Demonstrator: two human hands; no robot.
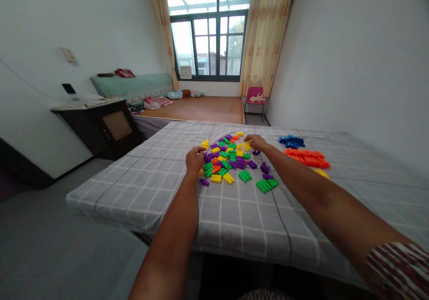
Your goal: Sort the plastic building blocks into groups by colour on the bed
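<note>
A loose pile of small plastic building pieces (232, 153) in green, purple, yellow and orange lies on the table. My right hand (256, 143) is at the pile's far right, its fingers closed on a yellow building piece (247, 146). At the pile's left edge is my left hand (194, 160), with fingertips pinched together; whatever is between them is too small to tell. A yellow piece (205, 144) lies just beyond those fingertips. Closer to me are several green pieces (264, 185) and a purple piece (204, 182).
On the table's right are a blue group of pieces (291, 141), an orange group (307, 158) and some yellow pieces (321, 173), partly behind my right forearm. A grey checked cloth (234, 219) covers the table. Beyond stand a bed (208, 108) and a pink chair (255, 93).
</note>
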